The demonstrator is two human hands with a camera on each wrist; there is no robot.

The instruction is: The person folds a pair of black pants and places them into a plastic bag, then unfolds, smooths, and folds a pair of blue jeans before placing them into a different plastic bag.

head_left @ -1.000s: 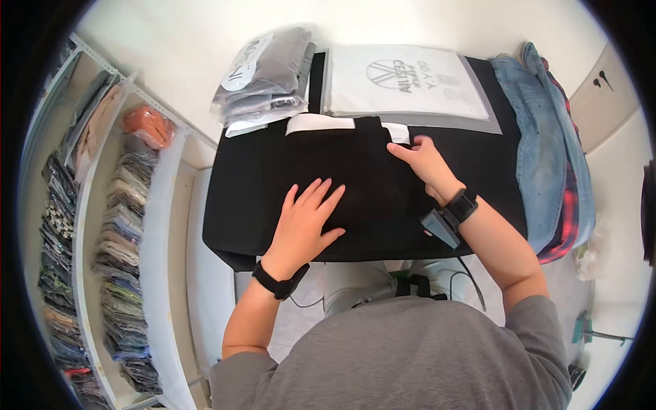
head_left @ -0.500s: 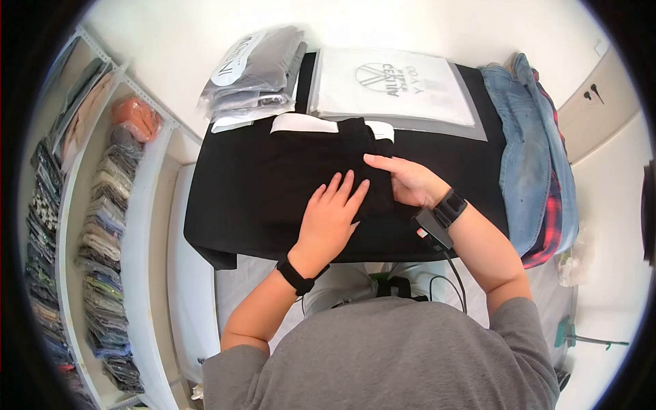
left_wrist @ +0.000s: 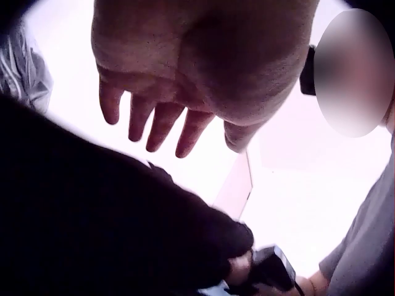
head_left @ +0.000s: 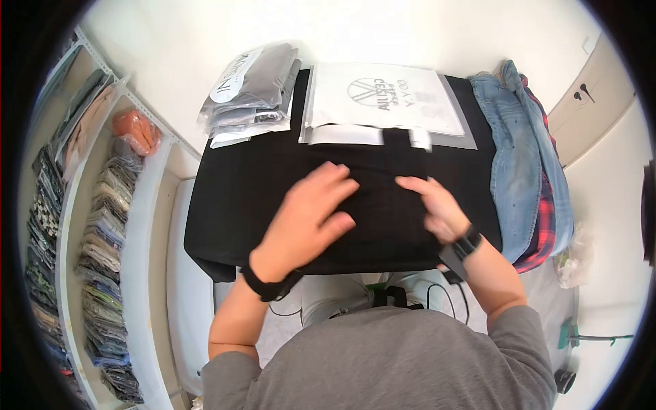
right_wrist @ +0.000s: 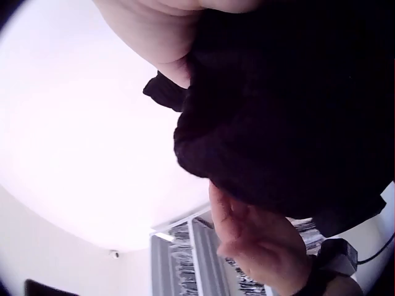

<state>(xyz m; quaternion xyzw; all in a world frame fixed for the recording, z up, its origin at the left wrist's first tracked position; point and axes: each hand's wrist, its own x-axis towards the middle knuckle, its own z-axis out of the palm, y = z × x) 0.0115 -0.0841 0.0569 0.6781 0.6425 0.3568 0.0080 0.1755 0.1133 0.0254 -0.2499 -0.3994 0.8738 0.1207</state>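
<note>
Since half a second back: left hand (head_left: pixel 307 219) has lifted off the black garment (head_left: pixel 372 198), right hand (head_left: pixel 441 208) has pulled back toward the table's near edge, and the garment's far end has shifted right along the table.

- shelf rack (head_left: pixel 89 205): left of the table, packed with folded clothes.
- table (head_left: pixel 219 219): black-covered.
- black garment: lies flat mid-table, far end overlapping a white card (head_left: pixel 342 134) at the table's far side.
- jeans (head_left: pixel 516 143): draped over the table's right end. A plaid shirt (head_left: pixel 543 225) sits under them and hangs off the right edge.
- printed white bag (head_left: pixel 383 96): flat at the table's far edge.
- grey bagged garments (head_left: pixel 253 82): stacked at the table's far-left corner.
- left hand: hovers above the garment mid-table with fingers straight and spread, holding nothing.
- right hand: on the garment toward the table's near-right. The wrist view shows fabric bunched against the palm and the fingers mostly hidden, so I can't tell whether it's pinching or just pressing.
- orange pack (head_left: pixel 137 130): on the rack, left of the table's far-left corner.
</note>
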